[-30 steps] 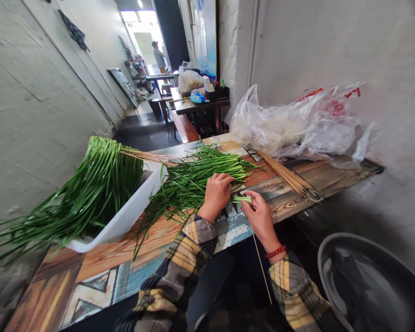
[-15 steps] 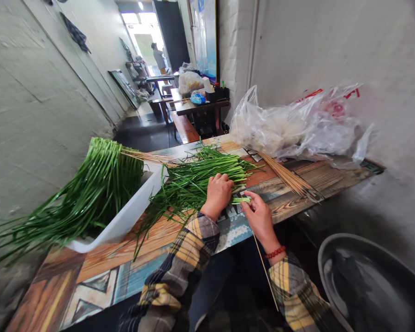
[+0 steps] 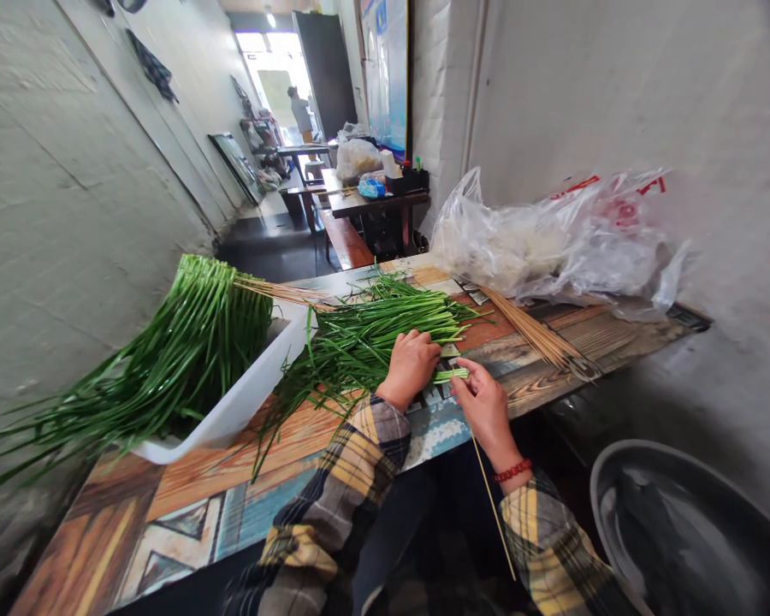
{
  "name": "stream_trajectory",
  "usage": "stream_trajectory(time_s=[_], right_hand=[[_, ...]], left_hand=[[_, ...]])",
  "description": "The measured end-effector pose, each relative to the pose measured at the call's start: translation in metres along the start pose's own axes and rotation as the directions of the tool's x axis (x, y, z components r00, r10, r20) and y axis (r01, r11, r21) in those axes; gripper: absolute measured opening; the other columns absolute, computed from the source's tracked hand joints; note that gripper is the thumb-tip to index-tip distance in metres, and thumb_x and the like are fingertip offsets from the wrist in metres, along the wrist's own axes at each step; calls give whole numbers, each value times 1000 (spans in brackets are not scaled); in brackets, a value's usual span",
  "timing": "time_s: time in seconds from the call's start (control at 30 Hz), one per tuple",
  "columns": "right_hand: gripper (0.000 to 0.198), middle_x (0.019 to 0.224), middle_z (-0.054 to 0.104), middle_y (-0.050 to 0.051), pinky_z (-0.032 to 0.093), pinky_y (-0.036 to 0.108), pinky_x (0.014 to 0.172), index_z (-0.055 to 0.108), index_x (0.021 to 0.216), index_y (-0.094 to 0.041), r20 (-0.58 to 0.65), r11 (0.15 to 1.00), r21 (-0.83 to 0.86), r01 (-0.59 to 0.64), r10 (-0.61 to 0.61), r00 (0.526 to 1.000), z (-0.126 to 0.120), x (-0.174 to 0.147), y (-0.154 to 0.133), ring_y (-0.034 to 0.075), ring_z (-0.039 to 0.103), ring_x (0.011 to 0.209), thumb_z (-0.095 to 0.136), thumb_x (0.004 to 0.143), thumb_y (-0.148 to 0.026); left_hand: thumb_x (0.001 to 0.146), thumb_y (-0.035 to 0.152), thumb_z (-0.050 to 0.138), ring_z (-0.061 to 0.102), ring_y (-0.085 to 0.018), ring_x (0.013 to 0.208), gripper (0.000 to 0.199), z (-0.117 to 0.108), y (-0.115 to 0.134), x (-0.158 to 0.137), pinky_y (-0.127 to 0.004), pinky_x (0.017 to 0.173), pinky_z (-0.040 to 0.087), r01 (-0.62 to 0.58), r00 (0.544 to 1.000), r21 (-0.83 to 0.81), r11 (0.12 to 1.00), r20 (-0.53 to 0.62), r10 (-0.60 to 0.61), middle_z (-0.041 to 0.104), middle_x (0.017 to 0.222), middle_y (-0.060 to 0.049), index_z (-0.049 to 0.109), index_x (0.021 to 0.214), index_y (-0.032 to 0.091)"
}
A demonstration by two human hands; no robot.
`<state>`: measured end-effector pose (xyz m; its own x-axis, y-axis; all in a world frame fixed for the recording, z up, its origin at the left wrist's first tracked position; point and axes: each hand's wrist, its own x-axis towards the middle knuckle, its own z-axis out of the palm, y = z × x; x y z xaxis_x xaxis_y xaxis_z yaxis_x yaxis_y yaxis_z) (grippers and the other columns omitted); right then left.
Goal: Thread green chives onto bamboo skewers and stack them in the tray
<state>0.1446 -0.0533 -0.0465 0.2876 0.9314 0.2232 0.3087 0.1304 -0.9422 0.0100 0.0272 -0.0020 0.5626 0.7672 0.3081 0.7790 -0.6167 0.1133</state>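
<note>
A loose heap of garlic chives [image 3: 376, 334] lies on the wood-patterned table, pale stem ends to the right. My left hand [image 3: 412, 366] rests at its near edge, fingers curled down over a small bunch. The pale stem ends [image 3: 450, 375] of that bunch stick out to the right, where the thumb and fingers of my right hand [image 3: 486, 406] pinch them. From under my right hand a thin bamboo skewer [image 3: 495, 509] slants down toward my lap; its upper end is hidden. Skewered chives [image 3: 211, 316] hang in a thick row over a white tray [image 3: 247, 385] at left.
Spare bamboo skewers [image 3: 532, 329] lie fanned at the table's right side. Behind them sits a clear plastic bag [image 3: 552, 235] against the wall. A dark basin [image 3: 680, 522] stands low at right. Another table [image 3: 376, 204] and a distant person [image 3: 300, 111] are farther back.
The view has shifted slightly, so the background sits a little farther right and lower. Both hands keep nearly the same pose on the small bunch of chives.
</note>
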Motion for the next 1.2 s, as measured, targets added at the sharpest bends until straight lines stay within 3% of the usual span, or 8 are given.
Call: stream_trajectory(time_s=[0.17, 0.5, 1.2], right_hand=[[35, 63, 63, -1, 46, 26, 56, 61, 109, -16, 5, 996, 62, -61, 60, 998, 0, 1, 1, 14, 57, 53, 58, 82, -40], [33, 66, 63, 0, 46, 25, 56, 61, 106, -18, 22, 990, 131, -51, 48, 999, -3, -4, 0, 15, 60, 60, 59, 82, -41], [32, 62, 61, -1, 45, 25, 54, 63, 104, -18, 13, 997, 66, -38, 37, 999, -4, -3, 2, 14, 57, 55, 58, 83, -41]], left_hand=[[83, 18, 55, 52, -19, 87, 13, -4, -2, -6, -32, 77, 39, 60, 992, -173, 983, -103, -79, 62, 87, -5, 66, 78, 19], [80, 12, 54, 60, -13, 78, 19, -1, 0, -17, -24, 72, 46, 66, 985, -564, 823, -97, -145, 65, 86, -3, 70, 89, 18], [78, 12, 58, 60, -13, 77, 14, -2, 5, -16, -23, 72, 46, -10, 988, -644, 765, -125, -93, 65, 82, -3, 70, 79, 17]])
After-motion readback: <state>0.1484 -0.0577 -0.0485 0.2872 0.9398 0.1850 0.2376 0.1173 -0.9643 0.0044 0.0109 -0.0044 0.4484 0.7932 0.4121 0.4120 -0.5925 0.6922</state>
